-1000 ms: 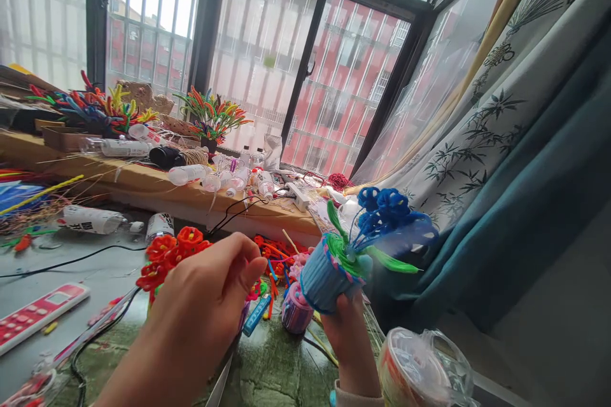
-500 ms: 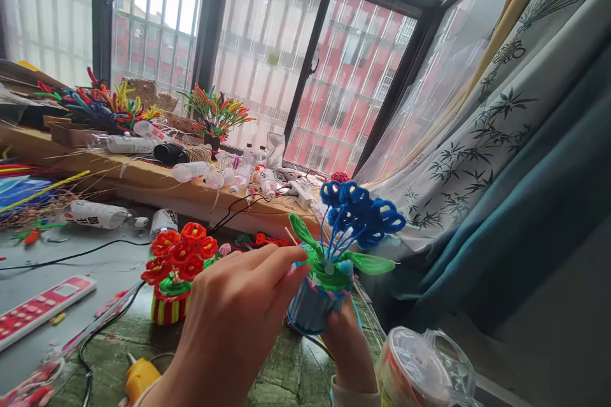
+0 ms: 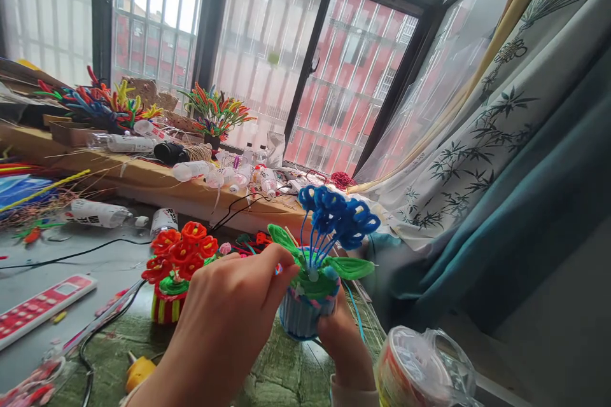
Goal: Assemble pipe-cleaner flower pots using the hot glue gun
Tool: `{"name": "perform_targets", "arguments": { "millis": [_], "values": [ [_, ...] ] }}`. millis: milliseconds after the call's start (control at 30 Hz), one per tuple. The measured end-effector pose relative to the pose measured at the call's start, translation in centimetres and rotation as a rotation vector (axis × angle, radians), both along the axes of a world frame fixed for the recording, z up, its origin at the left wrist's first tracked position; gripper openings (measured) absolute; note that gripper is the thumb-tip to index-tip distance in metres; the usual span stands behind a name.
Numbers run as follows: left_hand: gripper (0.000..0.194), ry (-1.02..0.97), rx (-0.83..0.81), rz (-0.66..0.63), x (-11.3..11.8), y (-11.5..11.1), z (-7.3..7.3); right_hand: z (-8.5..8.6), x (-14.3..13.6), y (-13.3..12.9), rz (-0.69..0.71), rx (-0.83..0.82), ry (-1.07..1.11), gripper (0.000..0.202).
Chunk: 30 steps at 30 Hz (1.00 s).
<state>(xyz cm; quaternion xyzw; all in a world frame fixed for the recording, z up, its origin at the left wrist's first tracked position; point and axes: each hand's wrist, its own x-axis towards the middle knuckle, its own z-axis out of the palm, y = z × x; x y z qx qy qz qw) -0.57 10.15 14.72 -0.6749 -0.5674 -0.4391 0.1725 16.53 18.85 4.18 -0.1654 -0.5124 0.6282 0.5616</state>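
Observation:
A small pot (image 3: 305, 315) wrapped in grey-blue strips, with a pink-and-blue twisted rim, is held up in front of me. Blue looped pipe-cleaner flowers (image 3: 341, 213) on thin stems rise from its green top (image 3: 317, 286). Two green leaves spread out, the right one (image 3: 353, 267) nearly level. My right hand (image 3: 346, 337) grips the pot from its right side. At the left edge of the green top, the thumb and fingers of my left hand (image 3: 238, 305) are pinched together; what sits between them is hidden.
Red pipe-cleaner flowers (image 3: 184, 251) stand in a striped pot (image 3: 167, 305) on the left. A yellow glue gun (image 3: 140, 372), a red-and-white remote (image 3: 45, 311) and black cables lie nearby. A clear plastic tub (image 3: 415, 369) is at right; bottles (image 3: 191, 170) line the sill.
The flower pot has shifted left and slightly down, with my right hand still around it. My left hand has moved a little left, its fingertips staying at the pot's top.

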Motion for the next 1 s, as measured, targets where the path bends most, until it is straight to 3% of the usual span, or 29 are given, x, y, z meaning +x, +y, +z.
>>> {"name": "perform_targets", "arguments": {
  "millis": [200, 433, 600, 733, 800, 900, 1000],
  "values": [
    [0.016, -0.349, -0.020, -0.218, 0.1, -0.4, 1.6, -0.7, 0.0, 0.4, -0.020, 0.010, 0.006, 0.066],
    [0.019, -0.879, -0.113, -0.490, 1.2, -0.3, 2.4, -0.6, -0.2, 0.5, 0.022, 0.007, 0.013, 0.068],
    [0.032, -1.123, -0.131, -0.732, 2.0, -1.1, 3.0, 0.0, -0.2, 0.3, 0.004, 0.006, 0.027, 0.066],
    [0.041, -1.373, -0.108, -0.888, 1.3, -2.0, 3.5, 0.8, 0.0, 0.0, 0.002, -0.008, 0.015, 0.068],
    [0.036, -1.417, -0.100, -0.979, 0.2, -1.9, 3.5, 1.2, 0.0, -0.2, -0.013, -0.026, 0.022, 0.068],
    [0.028, -1.276, -0.106, -1.175, -1.8, -1.2, 3.3, 1.5, 0.1, -0.4, -0.008, -0.053, 0.034, 0.067],
    [0.032, -1.309, 0.062, -1.172, -3.0, -0.4, 3.0, 1.7, 0.2, -0.5, 0.026, -0.038, 0.052, 0.063]
  ]
}}
